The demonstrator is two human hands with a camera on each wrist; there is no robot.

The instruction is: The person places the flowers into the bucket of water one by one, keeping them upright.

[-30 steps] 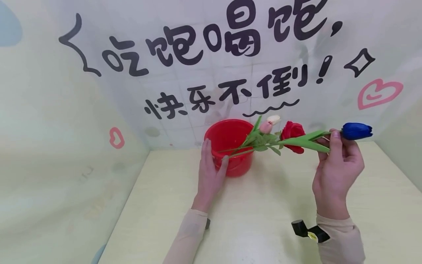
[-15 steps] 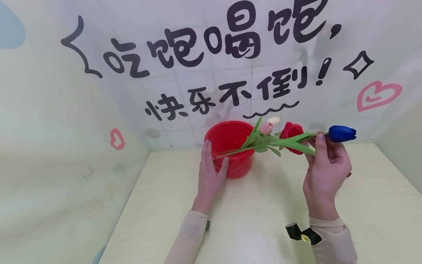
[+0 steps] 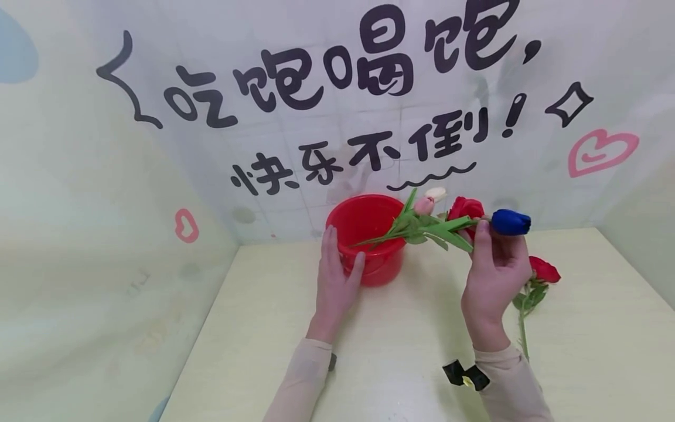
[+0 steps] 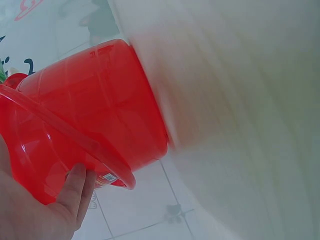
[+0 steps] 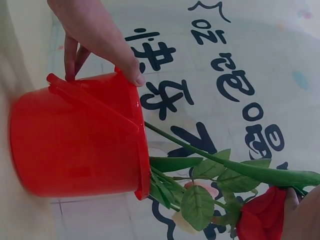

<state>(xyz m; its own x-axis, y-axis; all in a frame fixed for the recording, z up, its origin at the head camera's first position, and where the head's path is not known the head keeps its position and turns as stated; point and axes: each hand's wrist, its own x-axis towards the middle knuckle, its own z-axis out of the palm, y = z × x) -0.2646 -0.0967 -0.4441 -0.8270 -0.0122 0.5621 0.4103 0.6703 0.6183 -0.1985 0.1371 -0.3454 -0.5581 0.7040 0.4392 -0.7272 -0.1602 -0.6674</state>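
A red bucket (image 3: 375, 266) stands on the table near the back wall. My left hand (image 3: 336, 287) rests on its left side, fingers fairly straight and thumb at the front near the rim. My right hand (image 3: 493, 281) pinches a blue tulip (image 3: 510, 222) just below its bloom. That tulip lies nearly level, its stem reaching left over the bucket's rim and its tip inside. A pink tulip (image 3: 423, 205), a white tulip (image 3: 435, 194) and a red rose (image 3: 465, 210) lean out of the bucket's right side. In the right wrist view the rose (image 5: 262, 215) is close beside my right hand.
Another red rose (image 3: 544, 270) lies on the pale table (image 3: 401, 351), right of my right forearm, which hides part of its stem. A printed wall sheet (image 3: 285, 228) rises right behind the bucket. The bucket's handle (image 5: 95, 104) hangs down along its side.
My right hand has moved left with the blue tulip, sliding its stem further over the bucket. The rose on the table has come into sight. My left hand stays on the bucket.
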